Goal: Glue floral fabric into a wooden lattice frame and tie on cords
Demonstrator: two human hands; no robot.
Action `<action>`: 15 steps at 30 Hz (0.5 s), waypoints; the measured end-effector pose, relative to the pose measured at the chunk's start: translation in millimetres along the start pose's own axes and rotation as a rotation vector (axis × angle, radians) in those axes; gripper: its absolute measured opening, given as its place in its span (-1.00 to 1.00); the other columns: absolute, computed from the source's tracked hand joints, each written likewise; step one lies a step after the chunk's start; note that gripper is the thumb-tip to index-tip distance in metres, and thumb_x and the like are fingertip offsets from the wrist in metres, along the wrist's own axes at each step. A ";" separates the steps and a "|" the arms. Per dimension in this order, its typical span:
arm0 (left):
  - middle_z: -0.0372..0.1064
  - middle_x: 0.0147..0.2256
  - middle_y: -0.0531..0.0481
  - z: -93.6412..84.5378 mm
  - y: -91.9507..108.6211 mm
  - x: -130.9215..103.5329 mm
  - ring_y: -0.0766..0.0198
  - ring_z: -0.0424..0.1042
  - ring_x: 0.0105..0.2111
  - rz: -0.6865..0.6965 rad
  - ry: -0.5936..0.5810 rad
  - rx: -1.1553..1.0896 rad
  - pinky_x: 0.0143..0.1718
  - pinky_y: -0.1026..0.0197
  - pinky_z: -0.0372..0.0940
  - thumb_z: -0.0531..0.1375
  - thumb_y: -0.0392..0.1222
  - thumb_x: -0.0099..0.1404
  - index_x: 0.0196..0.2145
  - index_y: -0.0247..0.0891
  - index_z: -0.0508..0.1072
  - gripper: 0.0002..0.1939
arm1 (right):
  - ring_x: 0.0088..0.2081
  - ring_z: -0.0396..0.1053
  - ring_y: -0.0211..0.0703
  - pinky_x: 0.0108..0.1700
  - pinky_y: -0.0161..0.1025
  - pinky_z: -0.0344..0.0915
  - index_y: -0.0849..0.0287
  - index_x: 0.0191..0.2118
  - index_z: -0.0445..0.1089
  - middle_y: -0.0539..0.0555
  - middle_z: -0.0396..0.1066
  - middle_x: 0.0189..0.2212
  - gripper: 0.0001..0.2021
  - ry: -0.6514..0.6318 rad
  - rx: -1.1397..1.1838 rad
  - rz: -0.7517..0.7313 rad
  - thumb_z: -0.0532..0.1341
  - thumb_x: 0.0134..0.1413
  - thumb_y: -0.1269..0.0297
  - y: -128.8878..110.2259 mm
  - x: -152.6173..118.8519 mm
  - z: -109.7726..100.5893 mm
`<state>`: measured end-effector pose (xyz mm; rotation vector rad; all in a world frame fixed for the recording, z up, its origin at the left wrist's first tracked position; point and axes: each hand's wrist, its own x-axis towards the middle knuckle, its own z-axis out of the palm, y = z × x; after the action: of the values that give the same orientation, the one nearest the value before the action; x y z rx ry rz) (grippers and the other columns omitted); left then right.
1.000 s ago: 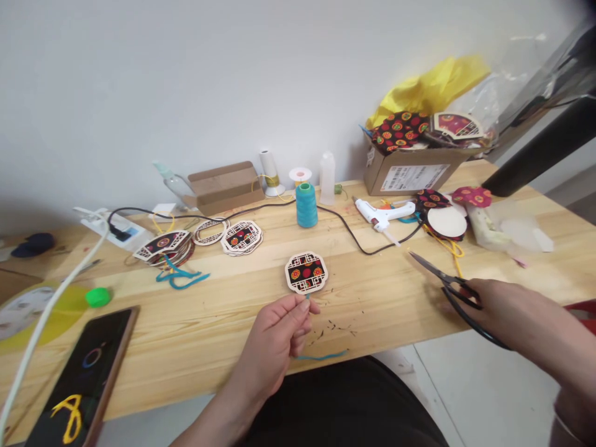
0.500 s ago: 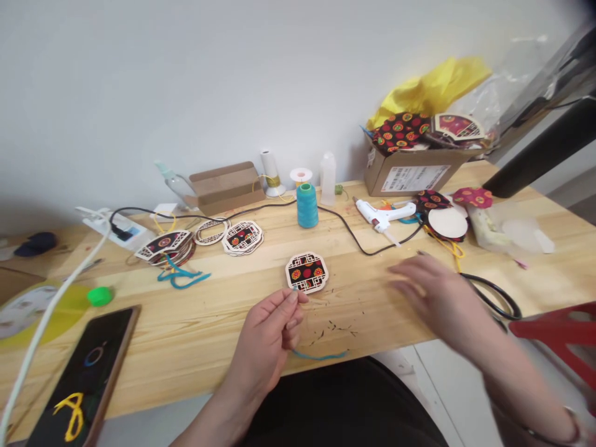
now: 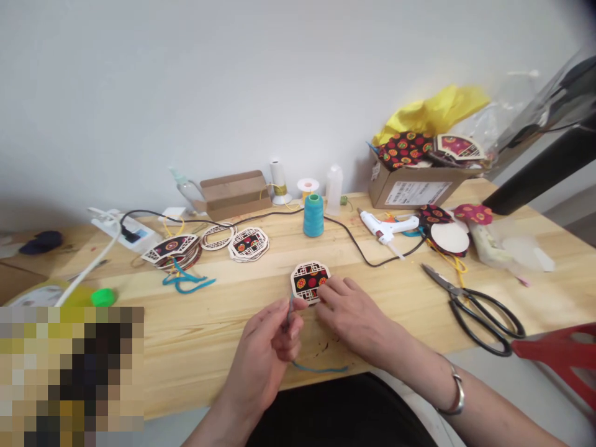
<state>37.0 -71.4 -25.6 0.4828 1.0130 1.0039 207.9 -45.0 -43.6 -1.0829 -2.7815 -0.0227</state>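
My left hand [image 3: 272, 344] is closed in a pinch on a thin blue cord [image 3: 321, 370], whose loose end trails along the table's front edge. Just beyond the fingertips lies a wooden lattice ornament [image 3: 310, 280] backed with dark, flower-printed fabric. Over its lower right edge my right hand [image 3: 351, 316] is bent, fingers curled against it; the thumb and fingertips are mostly hidden. Black-handled scissors [image 3: 459, 298] lie on the table to the right. A cone of turquoise thread [image 3: 313, 216] stands behind the ornament.
Further lattice pieces [image 3: 249, 244] lie at left of centre. A white glue gun [image 3: 386, 225] and its black cable cross the back. A cardboard box [image 3: 410, 187] of fabric pieces stands at the back right. A red stool [image 3: 559, 354] is by the right edge.
My right hand has swung left from over the scissors to the ornament's right edge, uncovering the scissors. My left hand keeps its pinch on the cord. The view has tilted slightly.
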 end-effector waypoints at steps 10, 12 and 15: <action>0.24 -0.56 0.10 -10.2 -5.4 3.3 0.53 0.00 -0.61 -0.037 -0.032 0.003 -0.62 0.42 -0.12 0.36 -0.17 0.03 -0.32 -0.33 0.53 -0.75 | -0.31 0.40 -0.21 -0.24 -0.20 0.33 0.16 -0.42 0.25 0.06 0.41 -0.34 -0.85 0.435 1.382 0.436 0.13 0.16 0.25 53.7 10.2 -23.7; 0.26 -0.58 0.10 -9.8 -7.7 4.2 0.54 0.00 -0.64 -0.043 -0.024 -0.007 -0.63 0.42 -0.12 0.41 -0.12 -0.04 -0.35 -0.33 0.53 -0.70 | -0.53 0.30 -0.33 -0.43 -0.29 0.26 0.15 -0.46 0.20 -0.04 0.32 -0.50 -0.79 0.471 1.492 0.452 0.14 0.14 0.20 70.9 25.0 -42.4; 0.28 -0.61 0.10 -8.3 -9.2 5.9 0.56 -0.01 -0.68 -0.055 -0.010 -0.027 -0.66 0.41 -0.15 0.45 -0.04 -0.16 -0.40 -0.35 0.53 -0.60 | -0.68 0.00 -0.47 -0.59 -0.40 0.05 0.15 -0.54 0.11 -0.16 0.14 -0.64 -0.73 0.525 1.437 0.428 0.16 0.12 0.28 93.6 58.2 -78.9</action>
<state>35.0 -71.6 -39.2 0.4351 0.9977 0.9639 239.8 57.6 39.1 -0.9152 -1.3684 1.2624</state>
